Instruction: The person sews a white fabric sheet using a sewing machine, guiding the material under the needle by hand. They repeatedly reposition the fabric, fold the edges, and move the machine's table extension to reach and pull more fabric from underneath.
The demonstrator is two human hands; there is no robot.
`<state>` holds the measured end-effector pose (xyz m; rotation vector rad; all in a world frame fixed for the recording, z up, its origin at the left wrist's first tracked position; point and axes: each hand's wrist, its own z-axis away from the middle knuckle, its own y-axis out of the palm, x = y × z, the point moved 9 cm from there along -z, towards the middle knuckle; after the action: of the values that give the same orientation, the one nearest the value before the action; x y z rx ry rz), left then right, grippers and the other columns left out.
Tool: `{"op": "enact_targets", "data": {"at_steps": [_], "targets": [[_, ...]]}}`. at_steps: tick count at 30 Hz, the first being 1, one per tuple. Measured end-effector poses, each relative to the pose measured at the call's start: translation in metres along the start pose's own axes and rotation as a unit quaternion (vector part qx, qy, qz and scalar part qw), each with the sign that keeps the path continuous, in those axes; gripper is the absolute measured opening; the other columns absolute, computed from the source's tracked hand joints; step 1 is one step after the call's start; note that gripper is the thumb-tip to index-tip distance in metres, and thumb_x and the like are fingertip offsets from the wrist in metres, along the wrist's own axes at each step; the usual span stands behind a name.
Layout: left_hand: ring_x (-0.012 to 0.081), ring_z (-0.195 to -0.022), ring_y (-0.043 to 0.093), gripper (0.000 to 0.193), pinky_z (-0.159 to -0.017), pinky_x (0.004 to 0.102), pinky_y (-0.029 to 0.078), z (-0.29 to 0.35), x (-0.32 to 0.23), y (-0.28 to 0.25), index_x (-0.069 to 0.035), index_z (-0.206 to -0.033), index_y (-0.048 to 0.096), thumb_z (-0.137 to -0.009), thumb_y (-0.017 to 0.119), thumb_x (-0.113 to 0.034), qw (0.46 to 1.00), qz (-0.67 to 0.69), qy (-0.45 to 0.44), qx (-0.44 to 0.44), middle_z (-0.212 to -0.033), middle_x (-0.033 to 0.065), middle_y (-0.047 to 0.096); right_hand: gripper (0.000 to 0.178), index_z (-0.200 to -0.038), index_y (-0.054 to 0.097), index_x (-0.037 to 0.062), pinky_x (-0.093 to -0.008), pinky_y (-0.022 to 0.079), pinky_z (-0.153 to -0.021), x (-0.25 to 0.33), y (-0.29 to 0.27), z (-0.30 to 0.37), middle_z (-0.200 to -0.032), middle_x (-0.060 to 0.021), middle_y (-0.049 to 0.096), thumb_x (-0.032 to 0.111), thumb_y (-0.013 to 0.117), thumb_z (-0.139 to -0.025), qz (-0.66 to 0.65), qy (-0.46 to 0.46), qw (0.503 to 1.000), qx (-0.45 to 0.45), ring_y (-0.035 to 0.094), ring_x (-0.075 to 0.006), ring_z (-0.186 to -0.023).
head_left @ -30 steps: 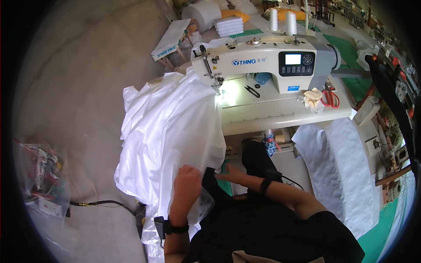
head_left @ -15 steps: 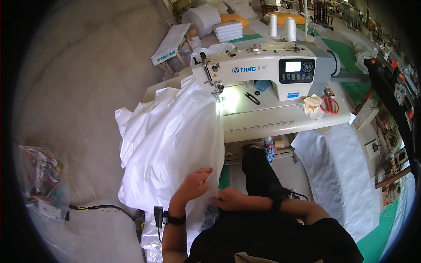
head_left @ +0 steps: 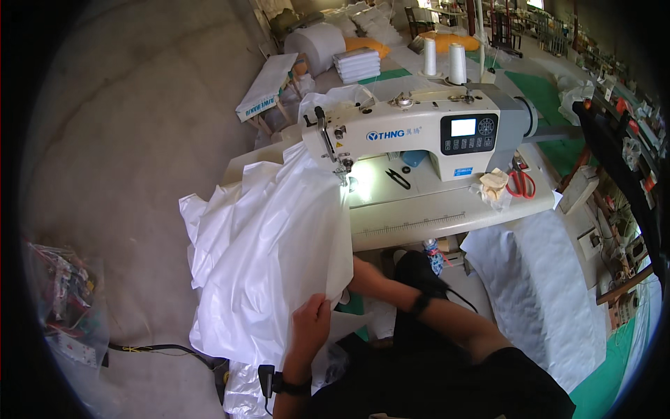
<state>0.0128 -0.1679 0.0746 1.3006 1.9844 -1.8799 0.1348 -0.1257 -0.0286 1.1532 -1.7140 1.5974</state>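
White glossy thin sheeting (head_left: pixel 258 272) hangs from the needle end of the cream metal sewing machine (head_left: pixel 398 129), past the pale tabletop (head_left: pixel 412 234); stitching looks unfinished, much length remaining. The left hand's (head_left: pixel 311 321) fingers pinch its edge; the right hand's (head_left: pixel 364 277) are hidden, state unclear.

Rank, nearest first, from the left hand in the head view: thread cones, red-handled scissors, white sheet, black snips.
1. White sheet, in the left hand.
2. Black snips, under the sewing machine's arm.
3. Red-handled scissors, right end of the table.
4. Thread cones, behind that arm.
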Motion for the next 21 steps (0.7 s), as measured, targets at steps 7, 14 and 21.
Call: {"op": "enact_targets", "data": {"at_steps": [7,14,21], "targets": [[0.0329,-0.066,0.062,0.011,-0.056,0.0449,0.048,-0.019,-0.039,-0.029,-0.004,-0.079,0.054,-0.082,0.054,-0.015,0.954,-0.282,0.094,0.024,-0.073,0.0151,0.061,0.044,-0.121,0.053,0.0124,-0.0434,0.048,-0.069,0.003,0.159,-0.051,-0.087,-0.0148,0.064,0.029,0.062,-0.081,-0.179,0.152,0.935,-0.267,0.062,-0.0304,-0.080],[0.0373,-0.063,0.060,0.015,-0.056,0.0464,0.047,0.008,0.016,0.057,-0.005,-0.076,0.053,-0.086,0.051,-0.017,0.956,-0.211,0.086,0.184,-0.064,0.0164,0.058,0.043,-0.123,0.054,0.0115,-0.0453,0.048,-0.067,-0.089,0.178,0.015,-0.086,-0.0150,0.064,0.028,0.059,-0.084,-0.094,0.240,0.883,-0.391,0.061,-0.0327,-0.075],[0.0395,-0.061,0.058,0.018,-0.055,0.0462,0.046,0.017,0.020,0.051,-0.004,-0.074,0.053,-0.085,0.053,-0.019,0.989,-0.070,0.054,0.120,-0.060,0.0194,0.055,0.021,-0.092,0.055,-0.0020,-0.0434,0.053,-0.064,-0.061,-0.033,0.012,-0.078,-0.0232,0.063,0.016,0.047,-0.086,0.072,0.173,0.967,-0.174,0.064,-0.0362,-0.068]]}}
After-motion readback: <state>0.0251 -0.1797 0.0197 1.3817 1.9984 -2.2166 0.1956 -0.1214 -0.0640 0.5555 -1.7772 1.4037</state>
